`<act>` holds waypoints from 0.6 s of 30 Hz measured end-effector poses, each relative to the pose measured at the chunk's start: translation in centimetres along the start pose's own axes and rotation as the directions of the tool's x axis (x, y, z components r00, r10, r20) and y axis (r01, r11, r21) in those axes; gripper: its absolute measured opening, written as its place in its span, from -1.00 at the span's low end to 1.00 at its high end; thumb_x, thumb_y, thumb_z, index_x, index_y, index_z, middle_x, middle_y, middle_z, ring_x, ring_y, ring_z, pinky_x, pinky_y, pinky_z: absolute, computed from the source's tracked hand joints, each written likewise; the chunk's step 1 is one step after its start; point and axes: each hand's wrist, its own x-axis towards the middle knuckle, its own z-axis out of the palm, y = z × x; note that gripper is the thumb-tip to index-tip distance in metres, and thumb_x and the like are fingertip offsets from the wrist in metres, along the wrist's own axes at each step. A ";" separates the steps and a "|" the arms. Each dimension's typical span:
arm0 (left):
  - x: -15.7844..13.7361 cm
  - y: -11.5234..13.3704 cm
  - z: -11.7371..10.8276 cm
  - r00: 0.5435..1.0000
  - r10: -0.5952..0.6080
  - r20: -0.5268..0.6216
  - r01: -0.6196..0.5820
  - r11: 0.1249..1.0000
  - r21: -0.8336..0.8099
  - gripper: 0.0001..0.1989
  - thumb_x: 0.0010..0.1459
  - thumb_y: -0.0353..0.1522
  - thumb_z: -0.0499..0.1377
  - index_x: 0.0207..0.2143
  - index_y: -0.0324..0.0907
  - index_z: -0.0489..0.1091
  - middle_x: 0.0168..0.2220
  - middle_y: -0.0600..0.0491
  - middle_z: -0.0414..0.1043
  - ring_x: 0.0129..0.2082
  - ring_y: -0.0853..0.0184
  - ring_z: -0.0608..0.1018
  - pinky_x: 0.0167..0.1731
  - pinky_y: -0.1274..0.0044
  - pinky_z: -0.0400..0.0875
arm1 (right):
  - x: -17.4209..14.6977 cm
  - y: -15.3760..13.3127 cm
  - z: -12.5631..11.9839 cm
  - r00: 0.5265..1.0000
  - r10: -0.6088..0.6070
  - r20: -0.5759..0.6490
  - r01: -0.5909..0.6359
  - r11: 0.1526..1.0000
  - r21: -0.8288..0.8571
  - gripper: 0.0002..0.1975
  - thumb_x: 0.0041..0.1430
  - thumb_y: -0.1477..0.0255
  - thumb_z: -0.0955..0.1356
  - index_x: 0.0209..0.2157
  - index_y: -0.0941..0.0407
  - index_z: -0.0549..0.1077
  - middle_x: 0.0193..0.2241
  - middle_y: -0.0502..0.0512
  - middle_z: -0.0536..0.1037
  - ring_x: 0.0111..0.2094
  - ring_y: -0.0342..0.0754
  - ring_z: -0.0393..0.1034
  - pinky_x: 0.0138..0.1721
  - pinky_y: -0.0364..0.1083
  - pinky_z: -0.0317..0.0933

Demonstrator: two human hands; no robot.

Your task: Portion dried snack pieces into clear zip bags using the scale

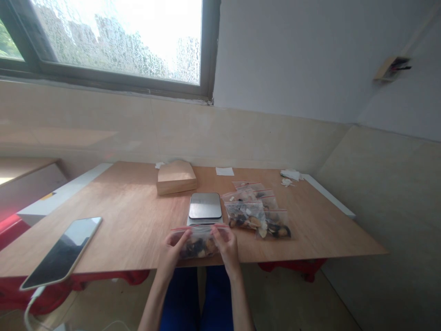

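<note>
Between both hands, near the table's front edge, is a clear zip-lock bag (199, 246) with a red seal strip along its top and dark and brown dried pieces inside. My left hand (174, 246) pinches its upper left part, thumb on top. At its upper right part, my right hand (225, 243) grips it the same way. Just beyond the bag sits a kitchen scale (205, 206) with a bare metal plate; its front is partly hidden by the bag. Right of the scale lie several similar filled zip-lock bags (244, 214), overlapping in a pile.
A brown paper stack or packet (177, 177) stands behind the scale to the left. On the left, a phone (65, 250) with a white cable (32, 299) overhangs the front edge. White paper (224, 171) and paper scraps (291, 175) lie along the back, by the wall.
</note>
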 end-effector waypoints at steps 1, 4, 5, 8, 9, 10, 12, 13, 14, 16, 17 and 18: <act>0.0 0.1 0.0 1.000 -0.007 0.010 0.007 1.000 -0.003 -0.56 -0.24 -0.09 0.31 -0.41 -0.28 0.51 -0.41 -0.08 0.55 -0.35 0.18 0.57 -0.31 0.43 0.47 | 0.0 -0.1 0.1 1.000 -0.007 0.014 0.007 1.000 -0.003 -0.77 -0.01 0.27 0.38 -0.41 0.17 0.49 -0.45 0.09 0.55 -0.40 -0.06 0.45 -0.34 -0.11 0.34; -0.1 0.1 0.2 0.999 -0.004 0.036 0.004 1.000 -0.025 -0.59 -0.21 -0.10 0.30 -0.41 -0.27 0.52 -0.38 -0.10 0.56 -0.32 0.16 0.57 -0.28 0.41 0.46 | 0.0 -0.3 0.3 0.999 -0.023 0.024 0.023 1.000 -0.005 -0.78 -0.03 0.27 0.39 -0.44 0.16 0.50 -0.47 0.09 0.56 -0.40 -0.05 0.46 -0.32 -0.09 0.35; -0.1 0.1 0.2 0.999 0.003 0.046 -0.002 1.000 -0.029 -0.59 -0.20 -0.11 0.30 -0.40 -0.27 0.52 -0.37 -0.11 0.56 -0.31 0.15 0.57 -0.27 0.41 0.46 | 0.0 -0.4 0.3 0.999 -0.025 0.021 0.025 1.000 -0.007 -0.78 -0.02 0.27 0.39 -0.45 0.16 0.50 -0.47 0.09 0.56 -0.39 -0.05 0.46 -0.31 -0.09 0.35; 0.0 0.0 0.2 0.998 0.027 0.053 -0.026 0.999 -0.025 -0.60 -0.17 -0.11 0.29 -0.39 -0.26 0.52 -0.34 -0.11 0.56 -0.29 0.16 0.57 -0.23 0.41 0.45 | 0.0 -0.7 0.4 1.000 -0.027 0.006 0.027 0.999 -0.024 -0.76 -0.01 0.26 0.38 -0.46 0.17 0.52 -0.45 0.11 0.56 -0.36 -0.04 0.46 -0.26 -0.07 0.34; 0.0 -0.1 0.2 0.998 0.032 0.050 -0.031 0.999 -0.023 -0.61 -0.16 -0.12 0.28 -0.38 -0.26 0.52 -0.34 -0.10 0.55 -0.28 0.16 0.57 -0.22 0.41 0.44 | 0.0 -0.8 0.5 1.000 -0.027 -0.003 0.027 0.999 -0.030 -0.76 -0.01 0.26 0.38 -0.46 0.17 0.52 -0.45 0.11 0.56 -0.36 -0.03 0.46 -0.25 -0.07 0.33; 0.0 -0.2 0.2 0.998 0.032 0.045 -0.031 0.999 -0.022 -0.61 -0.16 -0.12 0.28 -0.38 -0.27 0.52 -0.33 -0.10 0.55 -0.27 0.17 0.57 -0.21 0.41 0.44 | 0.0 -0.8 0.5 1.000 -0.028 -0.010 0.027 0.999 -0.035 -0.76 0.00 0.26 0.38 -0.45 0.17 0.52 -0.45 0.11 0.56 -0.35 -0.03 0.46 -0.24 -0.07 0.33; 0.1 -0.2 0.2 0.999 0.013 0.036 -0.012 1.000 -0.023 -0.61 -0.15 -0.13 0.28 -0.36 -0.27 0.51 -0.33 -0.10 0.55 -0.27 0.16 0.57 -0.22 0.41 0.45 | 0.0 -0.9 0.5 0.999 -0.025 -0.021 0.024 0.999 -0.041 -0.77 0.00 0.27 0.38 -0.45 0.17 0.53 -0.45 0.11 0.56 -0.35 -0.03 0.45 -0.23 -0.07 0.32; 0.1 -0.2 0.2 1.000 0.001 0.032 0.000 1.000 -0.026 -0.60 -0.15 -0.13 0.28 -0.35 -0.27 0.51 -0.34 -0.10 0.56 -0.28 0.16 0.57 -0.23 0.41 0.45 | 0.0 -0.9 0.5 1.000 -0.022 -0.022 0.021 0.999 -0.041 -0.77 0.00 0.28 0.39 -0.45 0.17 0.53 -0.44 0.11 0.56 -0.35 -0.04 0.45 -0.23 -0.07 0.32; 0.1 -0.1 0.1 1.000 -0.008 0.025 0.009 1.000 -0.028 -0.60 -0.16 -0.13 0.29 -0.35 -0.27 0.51 -0.35 -0.09 0.56 -0.28 0.16 0.57 -0.24 0.41 0.45 | 0.0 -0.8 0.5 1.000 -0.018 -0.021 0.017 0.999 -0.039 -0.78 0.00 0.28 0.39 -0.45 0.17 0.53 -0.44 0.11 0.56 -0.35 -0.04 0.45 -0.23 -0.07 0.31; 0.1 0.1 0.1 1.000 -0.017 0.025 0.018 1.000 -0.021 -0.61 -0.17 -0.14 0.29 -0.36 -0.26 0.52 -0.36 -0.09 0.56 -0.29 0.16 0.57 -0.26 0.42 0.46 | 0.0 -0.7 0.3 1.000 -0.010 -0.013 0.010 0.999 -0.035 -0.79 -0.01 0.29 0.39 -0.44 0.17 0.53 -0.44 0.11 0.56 -0.34 -0.03 0.45 -0.22 -0.07 0.31; 0.0 0.2 0.1 0.999 -0.017 0.035 0.018 1.000 -0.014 -0.61 -0.17 -0.14 0.30 -0.37 -0.26 0.52 -0.36 -0.09 0.56 -0.29 0.16 0.57 -0.26 0.43 0.46 | 0.0 -0.6 0.3 1.000 -0.007 -0.011 0.007 0.999 -0.034 -0.79 -0.01 0.29 0.39 -0.45 0.16 0.54 -0.44 0.11 0.57 -0.34 -0.03 0.45 -0.22 -0.06 0.31; 0.0 0.3 0.1 0.999 -0.018 0.052 0.018 1.000 -0.006 -0.61 -0.18 -0.13 0.30 -0.38 -0.26 0.52 -0.36 -0.09 0.56 -0.29 0.16 0.57 -0.27 0.44 0.46 | 0.0 -0.5 0.2 1.000 -0.004 -0.011 0.004 0.999 -0.033 -0.80 -0.02 0.29 0.40 -0.45 0.16 0.54 -0.45 0.11 0.57 -0.34 -0.03 0.45 -0.22 -0.06 0.31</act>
